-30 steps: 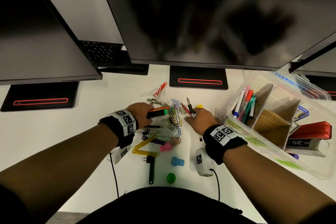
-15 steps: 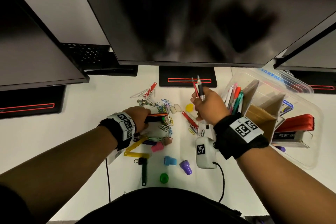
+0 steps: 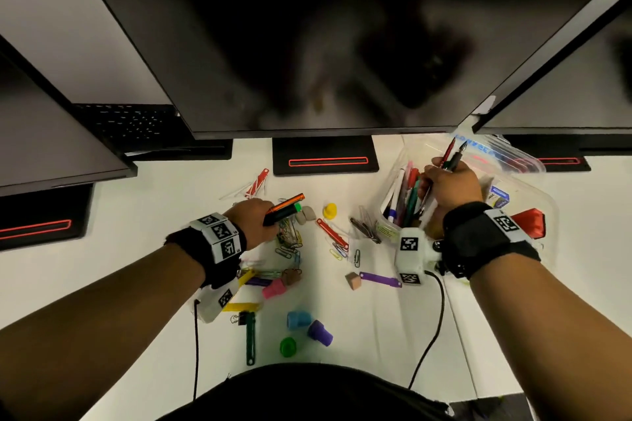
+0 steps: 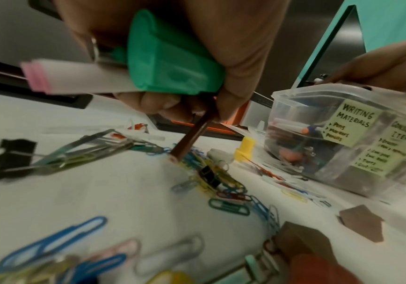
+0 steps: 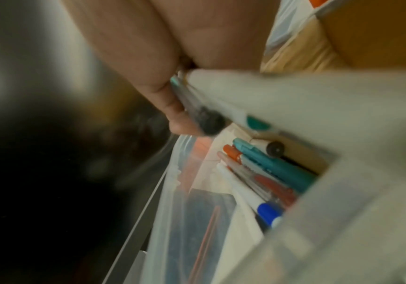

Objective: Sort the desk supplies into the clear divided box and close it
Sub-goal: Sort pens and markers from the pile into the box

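The clear divided box (image 3: 383,215) stands at the right of the desk, lid off, with several pens and markers (image 3: 407,195) in its near-left compartment (image 5: 270,173). My right hand (image 3: 431,181) hovers over that compartment and grips a red pen and a black pen (image 3: 451,155), tips up. My left hand (image 3: 270,219) rests at the desk's middle and grips an orange-and-black highlighter with a green cap (image 3: 284,208). In the left wrist view the same hand (image 4: 197,107) also holds a white pen and a brown pencil (image 4: 190,140), which points down at the paper clip pile (image 4: 221,184).
Loose paper clips (image 3: 289,239), colourful stamps (image 3: 298,319), a yellow stamp (image 3: 330,210), erasers (image 3: 306,214) and plastic fasteners (image 3: 379,278) lie between my arms. A red stapler (image 3: 528,222) sits in the box. Monitors overhang the back, with a black stand (image 3: 325,155) at centre.
My right hand lifted the pens off the desk and carried them right, over the box's pen compartment. My left hand stayed by the clip pile, still holding the highlighter.
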The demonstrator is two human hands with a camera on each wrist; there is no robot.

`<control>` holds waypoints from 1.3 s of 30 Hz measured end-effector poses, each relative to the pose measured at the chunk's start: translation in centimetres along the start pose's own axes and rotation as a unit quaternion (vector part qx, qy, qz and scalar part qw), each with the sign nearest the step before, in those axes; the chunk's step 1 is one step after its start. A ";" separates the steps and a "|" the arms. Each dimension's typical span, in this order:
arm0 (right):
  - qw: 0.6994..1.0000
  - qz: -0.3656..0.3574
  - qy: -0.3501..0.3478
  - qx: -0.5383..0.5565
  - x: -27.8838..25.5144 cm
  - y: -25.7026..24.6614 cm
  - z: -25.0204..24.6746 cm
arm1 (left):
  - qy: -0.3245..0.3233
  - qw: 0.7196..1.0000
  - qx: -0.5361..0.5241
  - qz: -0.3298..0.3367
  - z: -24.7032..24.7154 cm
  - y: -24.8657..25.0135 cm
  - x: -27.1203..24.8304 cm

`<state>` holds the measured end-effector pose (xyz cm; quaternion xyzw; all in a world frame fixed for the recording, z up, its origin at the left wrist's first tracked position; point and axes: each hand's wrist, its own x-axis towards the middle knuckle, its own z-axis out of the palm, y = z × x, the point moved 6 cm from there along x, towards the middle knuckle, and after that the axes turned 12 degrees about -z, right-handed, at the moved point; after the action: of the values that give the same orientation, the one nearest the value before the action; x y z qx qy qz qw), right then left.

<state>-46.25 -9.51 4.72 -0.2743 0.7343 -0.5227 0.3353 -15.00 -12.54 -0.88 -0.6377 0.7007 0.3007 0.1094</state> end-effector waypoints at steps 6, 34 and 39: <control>0.995 -0.039 0.059 -0.067 1.9 -0.5 0.5 | 0.031 0.999 -0.031 0.018 -1.0 2.5 -0.8; 0.864 -0.278 -0.191 -0.373 -4.4 -0.3 -4.5 | -0.015 0.988 -0.147 0.047 -2.3 22.2 0.5; 0.856 -0.300 -0.196 -0.374 -4.8 0.0 -4.6 | -0.044 0.981 -0.181 0.062 -1.5 22.9 0.4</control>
<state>-46.87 -3.22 6.71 -0.6826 0.6756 -0.2194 0.1715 -36.65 -13.54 6.51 -0.5884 0.6673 0.4566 0.0046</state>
